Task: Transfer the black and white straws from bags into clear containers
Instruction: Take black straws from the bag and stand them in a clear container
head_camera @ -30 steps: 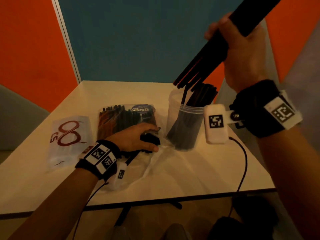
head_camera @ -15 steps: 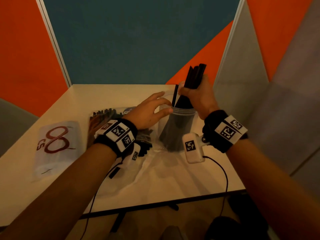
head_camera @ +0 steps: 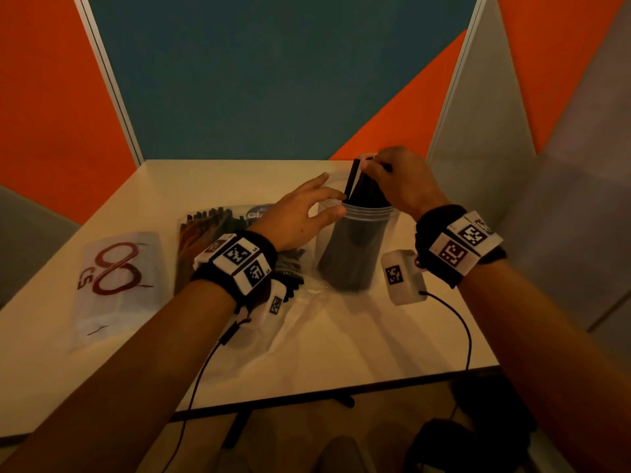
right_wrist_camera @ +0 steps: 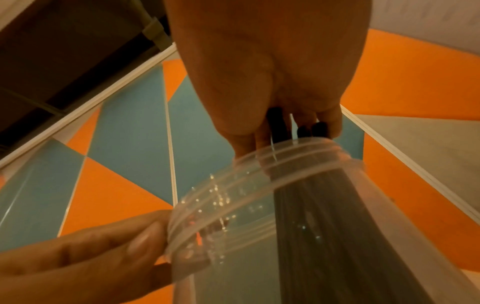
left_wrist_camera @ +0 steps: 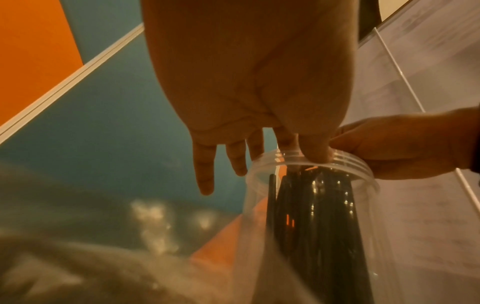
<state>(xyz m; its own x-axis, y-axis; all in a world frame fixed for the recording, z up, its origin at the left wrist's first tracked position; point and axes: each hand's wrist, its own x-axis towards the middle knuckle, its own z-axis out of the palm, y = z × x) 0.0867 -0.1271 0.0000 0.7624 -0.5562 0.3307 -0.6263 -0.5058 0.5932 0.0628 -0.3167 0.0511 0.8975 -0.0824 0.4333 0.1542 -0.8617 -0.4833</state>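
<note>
A clear container (head_camera: pixel 358 218) stands upright on the table, packed with black straws (head_camera: pixel 363 191). My right hand (head_camera: pixel 375 169) is above its mouth and grips the tops of a bundle of these straws, which stick out over the rim. My left hand (head_camera: pixel 333 203) pinches the container's left rim between thumb and fingers. In the right wrist view the straws (right_wrist_camera: pixel 324 205) fan down inside the container (right_wrist_camera: pixel 233 195), and the left hand (right_wrist_camera: pixel 145 242) holds its rim. A bag of black straws (head_camera: pixel 211 227) lies left of the container, partly under my left wrist.
A white bag with a red "8" print (head_camera: pixel 116 268) lies at the table's left. Crumpled clear plastic (head_camera: pixel 300 322) sits in front of the container. Partition walls close the back and right; the table's front edge (head_camera: pixel 341 390) is near me.
My right hand brought the straw bundle down from high above into the container. My left hand left the straw bag and took hold of the container's rim.
</note>
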